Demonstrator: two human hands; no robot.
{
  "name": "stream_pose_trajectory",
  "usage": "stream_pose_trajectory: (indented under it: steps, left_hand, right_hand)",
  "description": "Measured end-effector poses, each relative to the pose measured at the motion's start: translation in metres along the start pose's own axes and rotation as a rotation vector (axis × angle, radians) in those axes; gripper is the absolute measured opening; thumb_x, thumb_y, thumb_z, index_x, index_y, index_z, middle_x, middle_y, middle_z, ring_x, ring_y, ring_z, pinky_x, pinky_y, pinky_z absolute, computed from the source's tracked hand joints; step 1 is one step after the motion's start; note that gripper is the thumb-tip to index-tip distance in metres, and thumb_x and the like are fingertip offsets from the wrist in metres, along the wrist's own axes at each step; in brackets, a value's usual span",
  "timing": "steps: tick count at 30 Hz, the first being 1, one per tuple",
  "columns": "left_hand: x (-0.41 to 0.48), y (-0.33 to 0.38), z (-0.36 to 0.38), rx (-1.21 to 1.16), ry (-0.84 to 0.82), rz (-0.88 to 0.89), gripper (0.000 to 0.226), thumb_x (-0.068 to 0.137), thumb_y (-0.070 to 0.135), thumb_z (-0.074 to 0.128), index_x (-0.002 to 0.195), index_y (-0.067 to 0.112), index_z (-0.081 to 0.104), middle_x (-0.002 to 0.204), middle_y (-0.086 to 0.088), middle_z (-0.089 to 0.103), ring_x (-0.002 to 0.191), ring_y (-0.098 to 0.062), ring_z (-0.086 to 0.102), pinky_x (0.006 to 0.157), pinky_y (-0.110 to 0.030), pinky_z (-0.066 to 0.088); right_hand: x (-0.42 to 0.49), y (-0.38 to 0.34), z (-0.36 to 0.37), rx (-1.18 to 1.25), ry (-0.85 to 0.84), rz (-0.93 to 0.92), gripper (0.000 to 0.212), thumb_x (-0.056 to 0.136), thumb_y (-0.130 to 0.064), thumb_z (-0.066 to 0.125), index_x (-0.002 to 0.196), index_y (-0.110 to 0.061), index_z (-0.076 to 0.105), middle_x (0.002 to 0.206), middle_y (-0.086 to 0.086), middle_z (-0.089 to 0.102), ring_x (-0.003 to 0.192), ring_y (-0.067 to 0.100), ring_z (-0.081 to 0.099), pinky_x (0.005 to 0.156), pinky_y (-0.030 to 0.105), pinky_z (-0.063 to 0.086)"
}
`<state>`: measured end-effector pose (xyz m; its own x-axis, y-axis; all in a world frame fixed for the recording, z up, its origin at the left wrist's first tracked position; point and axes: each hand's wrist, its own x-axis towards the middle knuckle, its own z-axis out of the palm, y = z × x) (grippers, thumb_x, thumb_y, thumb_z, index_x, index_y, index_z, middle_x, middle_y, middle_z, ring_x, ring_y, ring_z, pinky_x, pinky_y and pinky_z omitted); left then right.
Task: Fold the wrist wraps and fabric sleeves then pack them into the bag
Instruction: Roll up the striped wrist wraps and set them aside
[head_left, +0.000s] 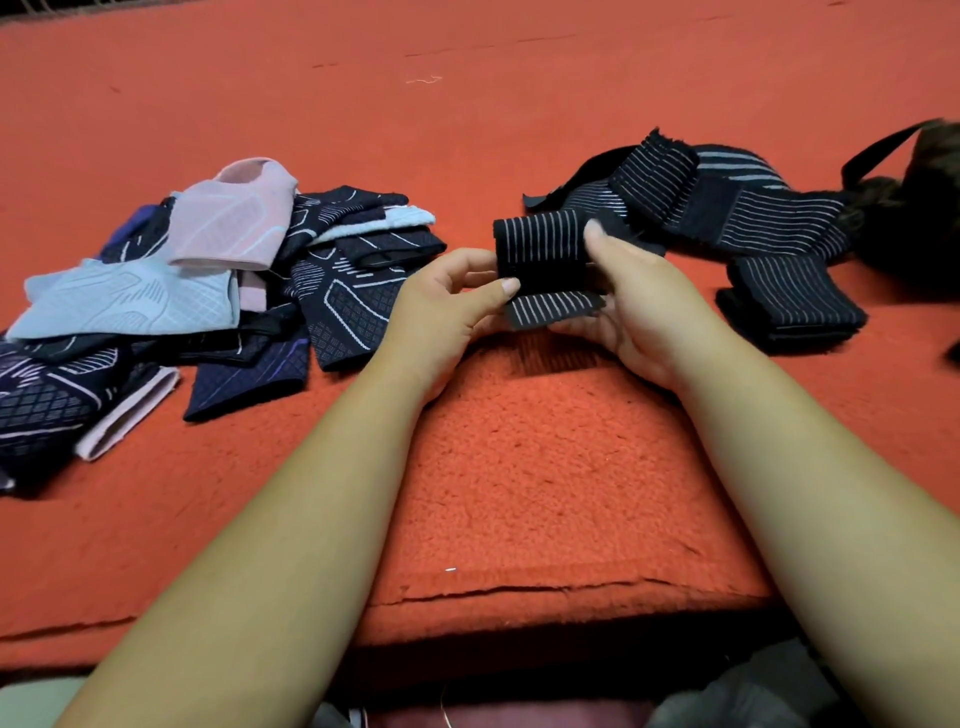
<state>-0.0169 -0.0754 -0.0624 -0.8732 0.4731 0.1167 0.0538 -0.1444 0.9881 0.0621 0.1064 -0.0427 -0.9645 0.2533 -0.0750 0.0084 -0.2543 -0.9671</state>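
A black wrist wrap with white stripes (543, 249) is held just above the red carpet, folded over on itself. My left hand (452, 306) pinches its left edge between thumb and fingers. My right hand (631, 301) grips its right side, thumb on top and fingers beneath. A folded stack of striped wraps (789, 304) lies to the right. Behind it sprawls a loose heap of unfolded striped wraps (727, 197). A pile of fabric sleeves (208, 291) in pink, light blue and dark patterned navy lies to the left. A dark bag (919, 197) sits at the far right edge.
Red carpet (467, 104) stretches away behind the piles. Its front edge (519, 592) runs just below my forearms. Grey and dark cloth (753, 696) shows at the bottom of the view.
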Motion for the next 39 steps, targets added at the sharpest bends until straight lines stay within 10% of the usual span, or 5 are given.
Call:
stream_pose_trajectory:
  steps: [4, 8, 12, 25, 39]
  left_hand:
    - [0.002, 0.003, 0.0, -0.077, -0.005, -0.007, 0.021, 0.099, -0.003, 0.062, 0.114, 0.004, 0.076, 0.108, -0.012, 0.078, 0.103, -0.021, 0.075, 0.09, -0.036, 0.06]
    - [0.004, 0.006, -0.001, -0.121, 0.013, -0.063, 0.023, 0.104, 0.008, 0.059, 0.123, 0.007, 0.071, 0.103, -0.004, 0.076, 0.087, -0.016, 0.071, 0.083, -0.032, 0.058]
    - [0.005, 0.002, -0.001, -0.092, 0.012, -0.115, 0.033, 0.099, 0.011, 0.072, 0.129, 0.003, 0.062, 0.109, -0.009, 0.076, 0.087, -0.018, 0.074, 0.077, -0.034, 0.061]
    - [0.004, -0.007, 0.0, 0.118, -0.011, -0.037, 0.028, 0.091, 0.015, 0.075, 0.115, 0.014, 0.063, 0.094, -0.006, 0.07, 0.088, -0.025, 0.068, 0.078, -0.039, 0.056]
    - [0.003, 0.027, 0.073, 0.145, 0.118, -0.061, 0.028, 0.096, 0.004, 0.074, 0.115, 0.006, 0.054, 0.09, -0.008, 0.067, 0.063, -0.011, 0.067, 0.056, -0.03, 0.056]
  right_hand:
    - [0.003, -0.001, -0.002, 0.102, -0.025, 0.034, 0.061, 0.109, -0.057, 0.044, 0.123, -0.006, 0.074, 0.123, 0.017, 0.076, 0.107, 0.029, 0.076, 0.09, 0.045, 0.064]
    - [0.001, 0.0, -0.002, 0.048, -0.013, -0.026, 0.02, 0.108, -0.014, 0.055, 0.117, -0.005, 0.07, 0.112, 0.015, 0.074, 0.091, 0.021, 0.073, 0.087, 0.039, 0.06]
    - [0.001, 0.004, -0.003, -0.051, -0.011, -0.125, 0.034, 0.099, 0.01, 0.056, 0.127, -0.004, 0.068, 0.124, 0.022, 0.069, 0.101, 0.024, 0.074, 0.086, 0.037, 0.063]
    - [0.002, 0.016, -0.008, -0.426, 0.178, -0.167, 0.023, 0.099, -0.016, 0.074, 0.12, -0.011, 0.066, 0.076, 0.006, 0.07, 0.061, 0.026, 0.066, 0.062, 0.044, 0.06]
    - [-0.039, -0.028, -0.03, -0.721, 0.493, -0.238, 0.041, 0.09, -0.025, 0.076, 0.127, -0.021, 0.057, 0.099, -0.009, 0.07, 0.096, 0.014, 0.068, 0.08, 0.03, 0.047]
